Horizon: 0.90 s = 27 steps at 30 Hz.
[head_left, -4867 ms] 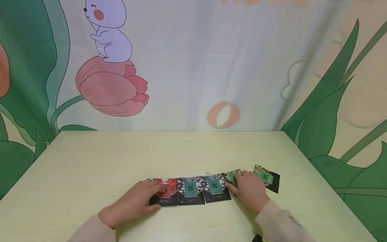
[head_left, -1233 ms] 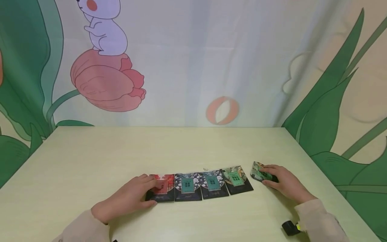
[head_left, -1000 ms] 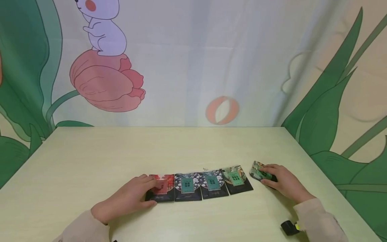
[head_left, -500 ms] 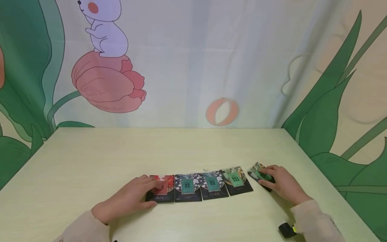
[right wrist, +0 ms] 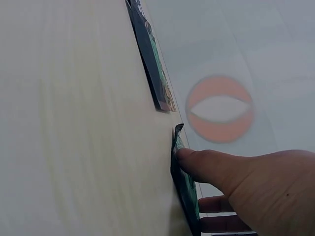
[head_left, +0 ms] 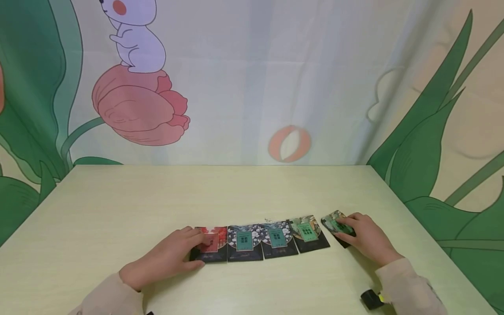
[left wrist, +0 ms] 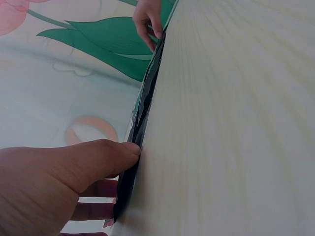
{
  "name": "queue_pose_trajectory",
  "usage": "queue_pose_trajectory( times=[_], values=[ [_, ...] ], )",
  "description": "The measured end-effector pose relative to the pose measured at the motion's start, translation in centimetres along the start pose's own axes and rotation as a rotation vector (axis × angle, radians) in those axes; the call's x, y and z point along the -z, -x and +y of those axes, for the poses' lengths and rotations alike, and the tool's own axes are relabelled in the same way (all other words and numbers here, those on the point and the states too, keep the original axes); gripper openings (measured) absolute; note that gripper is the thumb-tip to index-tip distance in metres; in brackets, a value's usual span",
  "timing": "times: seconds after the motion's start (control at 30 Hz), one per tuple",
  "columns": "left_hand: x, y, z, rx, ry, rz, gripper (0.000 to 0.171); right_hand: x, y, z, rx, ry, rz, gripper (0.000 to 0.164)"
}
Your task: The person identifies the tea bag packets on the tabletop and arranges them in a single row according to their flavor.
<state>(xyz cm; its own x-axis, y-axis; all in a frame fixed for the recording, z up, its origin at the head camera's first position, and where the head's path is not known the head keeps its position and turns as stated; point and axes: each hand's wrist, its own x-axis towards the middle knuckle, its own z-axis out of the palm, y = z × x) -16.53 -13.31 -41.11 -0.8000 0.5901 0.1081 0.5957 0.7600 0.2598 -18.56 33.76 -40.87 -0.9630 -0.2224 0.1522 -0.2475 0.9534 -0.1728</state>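
On the table lies a row of flat sachets with dark lower ends. My left hand (head_left: 167, 256) rests on the leftmost, a red sachet (head_left: 221, 249), fingers on top and thumb at its near edge. To its right lie two blue-and-white floral sachets, the first (head_left: 245, 256) and the second (head_left: 280, 251), then a green floral sachet (head_left: 314, 245), slightly turned. Beyond a small gap my right hand (head_left: 372, 240) grips another green sachet (head_left: 332, 222), set askew. In the right wrist view the thumb presses this sachet (right wrist: 183, 184); its underside and my far fingers are partly hidden.
The pale wooden table (head_left: 157, 192) reaches back to a printed curtain (head_left: 220, 109) with plants and a white animal. A black object with a yellow part (head_left: 371, 299) shows by the right sleeve (head_left: 405, 284).
My right hand has left the fourth sachet and taken the last green one. Over the past second it has slid that sachet left, towards the row. My left hand has stayed on the red sachet.
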Motion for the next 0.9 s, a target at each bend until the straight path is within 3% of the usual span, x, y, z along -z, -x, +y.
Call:
queue_pose_trajectory(
  times=[0.9],
  values=[
    [0.1, 0.0, 0.0, -0.001, 0.003, -0.004, 0.041, -0.3, -0.2, -1.6, -0.027, 0.057, 0.040, 0.042]
  ],
)
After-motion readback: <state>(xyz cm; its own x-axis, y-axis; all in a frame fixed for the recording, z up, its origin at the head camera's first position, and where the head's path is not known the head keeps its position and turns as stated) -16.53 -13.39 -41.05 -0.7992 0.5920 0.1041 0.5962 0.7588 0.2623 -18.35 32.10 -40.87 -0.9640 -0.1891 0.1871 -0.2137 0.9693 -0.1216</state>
